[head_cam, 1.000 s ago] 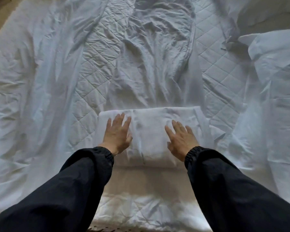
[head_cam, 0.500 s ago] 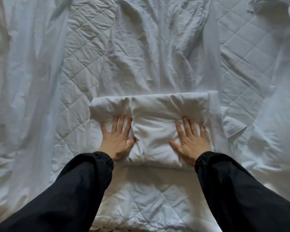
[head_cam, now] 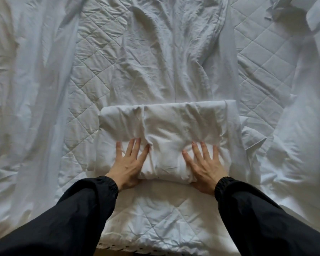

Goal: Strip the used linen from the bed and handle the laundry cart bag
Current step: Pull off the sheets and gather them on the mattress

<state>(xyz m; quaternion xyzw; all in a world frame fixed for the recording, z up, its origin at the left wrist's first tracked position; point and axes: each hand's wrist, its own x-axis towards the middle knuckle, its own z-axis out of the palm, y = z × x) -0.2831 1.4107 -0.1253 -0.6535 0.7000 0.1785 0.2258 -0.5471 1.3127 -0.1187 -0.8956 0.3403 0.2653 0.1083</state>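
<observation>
- I see the rolled white cotton sheet bundle (head_cam: pixel 174 126) near-centre on the white quilted mattress pad (head_cam: pixel 92 74).
- Its long axis runs left-right, square across my view.
- The left hand (head_cam: pixel 128 164) and right hand (head_cam: pixel 205 168) lie flat on its near half, fingers (head_cam: pixel 195 151) straight and spread, gripping nothing. The roll's bulk is just far of them.
- Both hands are equally near; I judge the next push goes far.

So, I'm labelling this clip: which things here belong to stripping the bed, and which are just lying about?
Job: rolled sheet bundle; left hand and right hand, flat on it; wrinkled sheet beyond it.
Lying about: quilted mattress pad; crumpled bedding far left.
</observation>
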